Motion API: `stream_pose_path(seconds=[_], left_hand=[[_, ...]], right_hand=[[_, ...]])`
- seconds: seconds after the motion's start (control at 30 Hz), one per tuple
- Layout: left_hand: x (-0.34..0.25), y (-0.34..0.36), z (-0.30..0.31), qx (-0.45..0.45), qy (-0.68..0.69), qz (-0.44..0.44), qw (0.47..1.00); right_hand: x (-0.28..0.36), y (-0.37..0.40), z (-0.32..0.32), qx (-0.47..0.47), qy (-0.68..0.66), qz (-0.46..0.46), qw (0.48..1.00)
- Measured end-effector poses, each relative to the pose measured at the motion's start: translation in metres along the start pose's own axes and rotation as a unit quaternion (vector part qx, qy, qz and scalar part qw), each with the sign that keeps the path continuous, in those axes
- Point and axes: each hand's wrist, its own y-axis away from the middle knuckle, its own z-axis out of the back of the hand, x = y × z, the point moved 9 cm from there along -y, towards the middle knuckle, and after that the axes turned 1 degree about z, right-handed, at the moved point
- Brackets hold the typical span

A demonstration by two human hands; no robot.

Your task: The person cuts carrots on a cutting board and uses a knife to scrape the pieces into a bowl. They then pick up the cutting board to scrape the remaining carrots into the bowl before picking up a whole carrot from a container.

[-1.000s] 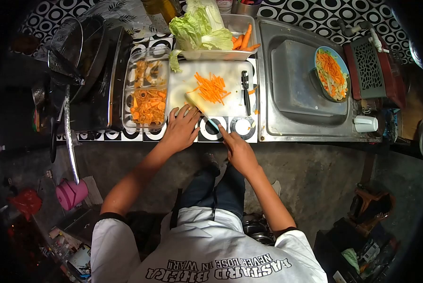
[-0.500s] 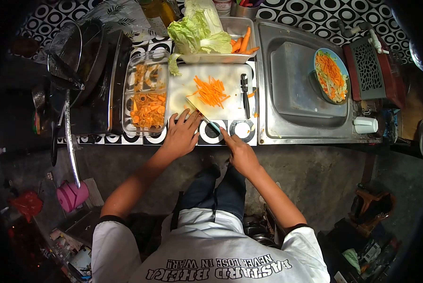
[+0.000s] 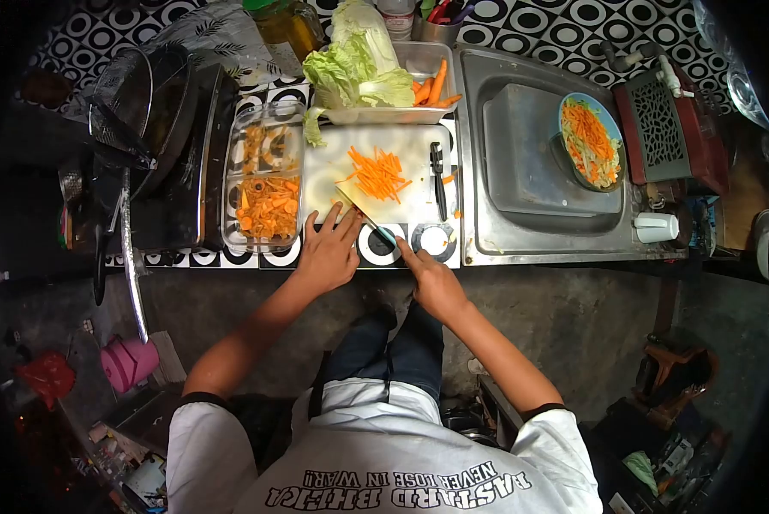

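My right hand (image 3: pixel 436 281) is wrapped round the handle of a knife (image 3: pixel 369 219). The blade slants up and left across the front part of a white cutting board (image 3: pixel 324 176). Left of the blade, my left hand (image 3: pixel 329 253) rests with fingers spread and tips on the board's near edge; a bit of orange shows by the fingertips, and whatever lies under them is hidden. Just beyond the blade lies a pile of carrot strips (image 3: pixel 377 174). A black peeler (image 3: pixel 438 182) lies along the board's right side.
A divided clear container (image 3: pixel 269 206) of orange scraps stands left of the board. Behind are cabbage (image 3: pixel 359 68) and carrots (image 3: pixel 436 86) in a plastic tub (image 3: pixel 376 114). Right, a bowl of shredded vegetables (image 3: pixel 590 141) stands at the sink (image 3: pixel 478 244). A pan (image 3: pixel 174 111) is far left.
The whole view has shifted slightly, with the counter things sitting a little lower and further left. Both hands and the knife keep nearly the same place on the board.
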Motion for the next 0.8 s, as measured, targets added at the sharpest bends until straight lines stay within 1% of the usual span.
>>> stream_pose_path(seconds=[0.17, 0.3, 0.37, 0.4, 0.43, 0.5, 0.6, 0.7, 0.77, 0.8], left_hand=[[0.000, 0.001, 0.001, 0.003, 0.008, 0.004, 1.000], [0.000, 0.001, 0.004, 0.015, 0.004, 0.009, 1.000], [0.000, 0.002, 0.005, 0.019, -0.001, 0.010, 1.000], [0.000, 0.003, 0.003, 0.023, 0.013, 0.016, 1.000], [0.002, 0.003, 0.002, 0.026, 0.026, 0.023, 0.999], [-0.001, 0.006, 0.003, 0.020, 0.015, 0.023, 0.999], [-0.004, 0.006, 0.004, 0.035, 0.001, 0.034, 0.999], [-0.004, 0.007, -0.001, 0.024, 0.007, 0.049, 0.999], [-0.007, 0.008, 0.000, 0.009, 0.011, 0.049, 0.999], [-0.007, 0.008, -0.001, 0.006, 0.016, 0.057, 0.998]], right_hand=[[-0.004, -0.003, -0.006, 0.006, 0.027, 0.011, 1.000], [-0.006, -0.007, -0.009, -0.013, 0.026, 0.018, 0.999], [-0.006, -0.007, -0.013, 0.009, 0.044, 0.010, 0.999], [-0.005, -0.007, -0.013, 0.002, 0.049, 0.013, 0.999], [-0.005, -0.008, -0.011, -0.004, 0.054, 0.018, 0.998], [-0.004, -0.010, -0.010, -0.003, 0.059, 0.015, 0.998], [-0.003, -0.012, 0.003, -0.015, 0.070, 0.020, 0.997], [-0.001, -0.011, 0.016, -0.004, 0.089, 0.009, 0.996], [-0.008, -0.012, 0.022, -0.029, 0.092, 0.019, 0.995], [-0.013, -0.013, 0.022, -0.010, 0.080, 0.011, 0.997]])
